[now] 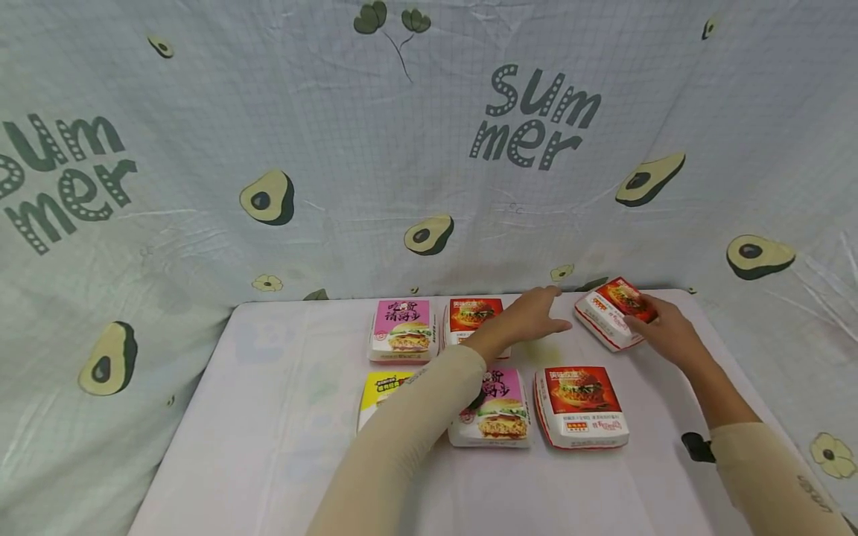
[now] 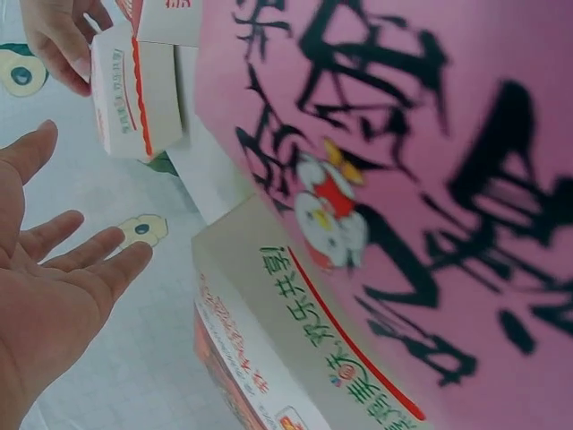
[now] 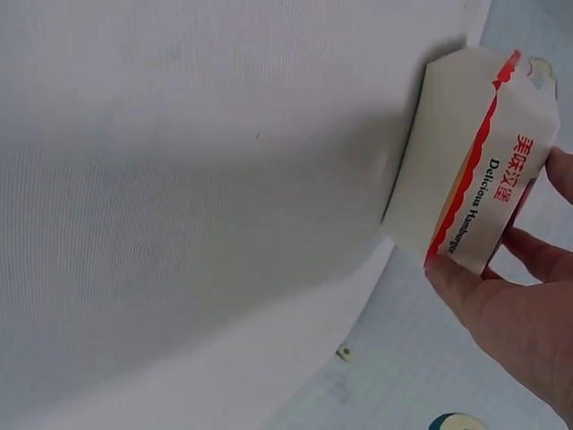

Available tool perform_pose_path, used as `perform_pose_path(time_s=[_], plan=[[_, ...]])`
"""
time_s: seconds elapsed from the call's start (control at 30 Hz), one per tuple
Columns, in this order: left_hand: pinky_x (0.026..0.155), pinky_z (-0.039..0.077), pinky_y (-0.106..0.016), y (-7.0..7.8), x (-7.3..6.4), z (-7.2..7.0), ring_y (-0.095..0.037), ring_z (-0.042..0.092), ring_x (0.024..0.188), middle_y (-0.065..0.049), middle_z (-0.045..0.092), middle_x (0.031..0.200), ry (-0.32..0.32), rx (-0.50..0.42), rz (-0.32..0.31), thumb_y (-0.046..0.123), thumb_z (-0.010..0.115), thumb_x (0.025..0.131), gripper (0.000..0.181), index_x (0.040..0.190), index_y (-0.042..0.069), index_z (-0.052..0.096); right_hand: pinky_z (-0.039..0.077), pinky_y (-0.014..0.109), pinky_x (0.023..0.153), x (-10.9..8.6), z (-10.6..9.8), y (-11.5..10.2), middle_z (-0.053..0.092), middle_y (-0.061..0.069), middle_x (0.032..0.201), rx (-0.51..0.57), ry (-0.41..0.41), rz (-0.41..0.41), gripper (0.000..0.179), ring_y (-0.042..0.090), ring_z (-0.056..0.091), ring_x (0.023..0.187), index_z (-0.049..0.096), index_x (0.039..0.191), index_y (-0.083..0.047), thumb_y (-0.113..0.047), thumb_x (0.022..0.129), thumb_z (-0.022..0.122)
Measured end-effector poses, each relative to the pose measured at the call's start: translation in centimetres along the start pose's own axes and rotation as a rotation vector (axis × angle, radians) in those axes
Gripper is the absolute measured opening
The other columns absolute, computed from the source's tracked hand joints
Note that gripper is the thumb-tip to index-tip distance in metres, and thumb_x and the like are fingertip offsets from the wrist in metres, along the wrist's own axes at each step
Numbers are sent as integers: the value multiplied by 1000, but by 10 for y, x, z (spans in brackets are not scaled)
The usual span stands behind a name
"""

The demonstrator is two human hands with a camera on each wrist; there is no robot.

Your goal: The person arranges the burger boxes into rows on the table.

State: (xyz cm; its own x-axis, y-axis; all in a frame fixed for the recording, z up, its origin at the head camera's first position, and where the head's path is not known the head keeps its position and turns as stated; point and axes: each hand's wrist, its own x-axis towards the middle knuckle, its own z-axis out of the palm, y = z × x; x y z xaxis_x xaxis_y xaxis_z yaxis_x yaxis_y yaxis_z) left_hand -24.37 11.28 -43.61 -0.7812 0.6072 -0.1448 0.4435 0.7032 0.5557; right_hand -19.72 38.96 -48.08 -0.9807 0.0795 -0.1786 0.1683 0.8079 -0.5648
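Observation:
At the far right corner of the table, my right hand [image 1: 666, 336] holds a red and white hamburger box [image 1: 605, 313] that sits turned at an angle. The right wrist view shows the fingers and thumb gripping this box [image 3: 479, 170] by its edges. My left hand [image 1: 534, 316] hovers with spread fingers and holds nothing, between that box and another red hamburger box [image 1: 469, 314] in the back row. In the left wrist view the left palm [image 2: 63, 296] faces the boxes, and a pink box top [image 2: 385, 179] fills the right side.
A pink burger box [image 1: 404, 327] stands back left. Along the front row are a yellow box [image 1: 375, 391], partly hidden by the left sleeve, a second pink box [image 1: 492, 417] and a red box [image 1: 579, 406]. A patterned cloth [image 1: 335, 149] hangs behind the white table [image 1: 268, 417].

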Motion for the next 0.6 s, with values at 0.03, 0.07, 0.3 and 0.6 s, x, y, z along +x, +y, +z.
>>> perform_pose_path(time_s=[0.03,0.07,0.3,0.6], plan=[[116,43,-30,1,1,0,-19,49,144,-7,52,156,-2,-4,-2,40,67,101,69,157,10,41,34,77,108,-1,1,-2,23,44,157,2,-4,-5,83,63,27,141,18,160,8,-47,107,50],[117,43,-30,2,1,0,-19,48,145,-7,51,157,-4,-10,-5,40,67,100,70,157,10,41,35,77,108,-1,3,-4,22,43,157,2,-8,-8,83,62,27,141,18,160,7,-47,107,50],[111,47,-28,7,8,6,-16,54,137,-6,55,153,-6,-47,-2,37,71,98,73,158,9,39,33,76,111,-3,12,-19,22,40,160,4,-60,-65,83,60,24,145,20,160,6,-46,106,55],[103,51,-24,9,11,11,-14,61,124,-4,64,138,43,-14,62,24,77,94,62,148,7,52,33,76,111,-6,17,-36,23,37,161,-1,-95,-123,82,60,24,146,24,160,4,-44,104,60]])
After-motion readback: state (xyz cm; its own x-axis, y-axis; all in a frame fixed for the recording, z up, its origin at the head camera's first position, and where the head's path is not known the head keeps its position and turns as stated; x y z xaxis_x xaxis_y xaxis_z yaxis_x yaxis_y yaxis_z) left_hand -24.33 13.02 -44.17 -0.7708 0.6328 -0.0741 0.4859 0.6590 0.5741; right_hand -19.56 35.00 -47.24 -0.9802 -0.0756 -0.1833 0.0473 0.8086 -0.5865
